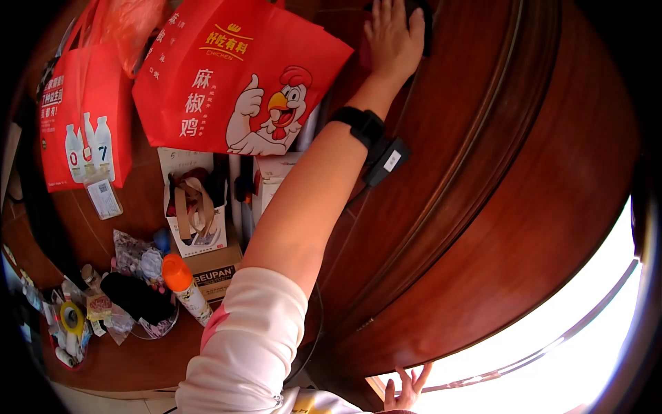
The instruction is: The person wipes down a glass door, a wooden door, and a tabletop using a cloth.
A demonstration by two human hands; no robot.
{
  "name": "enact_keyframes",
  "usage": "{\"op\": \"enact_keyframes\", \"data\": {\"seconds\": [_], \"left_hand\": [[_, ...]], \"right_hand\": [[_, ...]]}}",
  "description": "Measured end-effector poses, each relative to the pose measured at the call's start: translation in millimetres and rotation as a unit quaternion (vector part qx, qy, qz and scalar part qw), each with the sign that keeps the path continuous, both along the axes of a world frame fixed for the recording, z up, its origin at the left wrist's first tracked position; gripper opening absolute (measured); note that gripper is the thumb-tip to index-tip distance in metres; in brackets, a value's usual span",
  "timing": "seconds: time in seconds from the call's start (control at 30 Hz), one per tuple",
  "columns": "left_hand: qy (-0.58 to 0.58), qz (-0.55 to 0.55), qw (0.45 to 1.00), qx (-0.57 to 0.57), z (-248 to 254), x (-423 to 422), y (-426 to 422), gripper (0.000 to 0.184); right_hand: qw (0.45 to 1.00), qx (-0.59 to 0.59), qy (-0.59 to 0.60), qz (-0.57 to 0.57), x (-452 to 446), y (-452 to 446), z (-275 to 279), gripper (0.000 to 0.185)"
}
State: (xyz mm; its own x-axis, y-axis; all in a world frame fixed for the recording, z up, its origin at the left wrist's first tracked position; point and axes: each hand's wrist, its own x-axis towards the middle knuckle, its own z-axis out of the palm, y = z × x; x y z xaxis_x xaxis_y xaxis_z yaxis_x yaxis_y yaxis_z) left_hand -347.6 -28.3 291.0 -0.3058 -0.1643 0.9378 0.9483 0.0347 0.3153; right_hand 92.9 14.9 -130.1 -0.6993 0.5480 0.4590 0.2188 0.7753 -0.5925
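Left hand (394, 34), right hand (407, 391); wooden panel (483, 207) between

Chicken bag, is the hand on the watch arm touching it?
Apart. In the head view, the left hand is to the right of the chicken bag, with a dark gap showing between it and the bag's right corner.

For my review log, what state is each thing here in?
Left hand: open, fingers extended
Right hand: open, fingers spread
Watch: strapped on left wrist
Chicken bag: unfolded
Bottle-print bag: unfolded, handles raised
White carton: top open
Spray can: cap on
BEUPAN box: open or shut unclear
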Motion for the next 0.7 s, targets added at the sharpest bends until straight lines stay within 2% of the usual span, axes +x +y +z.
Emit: {"op": "enact_keyframes", "data": {"seconds": [0.07, 0.13, 0.33, 0.4, 0.47, 0.6, 0.7], "left_hand": [[-0.014, -0.001, 1.000, 0.001, -4, 5, 4, 0.065], [-0.050, 0.000, 0.996, 0.077, -20, 14, 14, 0.062], [-0.057, 0.012, 0.998, 0.011, -123, 47, 7, 0.063], [-0.069, 0.009, 0.998, 0.009, -141, 49, 3, 0.063], [-0.085, 0.000, 0.996, 0.006, -145, 46, 3, 0.062], [-0.107, 0.019, 0.993, 0.035, -123, 24, 2, 0.064], [-0.114, 0.019, 0.993, 0.034, -107, 4, 0, 0.064]], "right_hand": [[1.000, -0.003, 0.000, 0.001, 1, 0, 1, 0.032], [1.000, -0.006, 0.001, 0.004, 2, -1, 1, 0.032], [1.000, -0.019, -0.004, 0.014, 2, -4, 5, 0.033], [1.000, -0.027, -0.006, 0.015, 3, -5, 6, 0.033], [0.999, -0.034, -0.006, 0.013, 3, -6, 6, 0.034], [1.000, -0.006, -0.005, 0.018, 4, -5, 10, 0.033], [0.998, -0.051, -0.007, 0.019, 6, -9, 15, 0.033]]}}
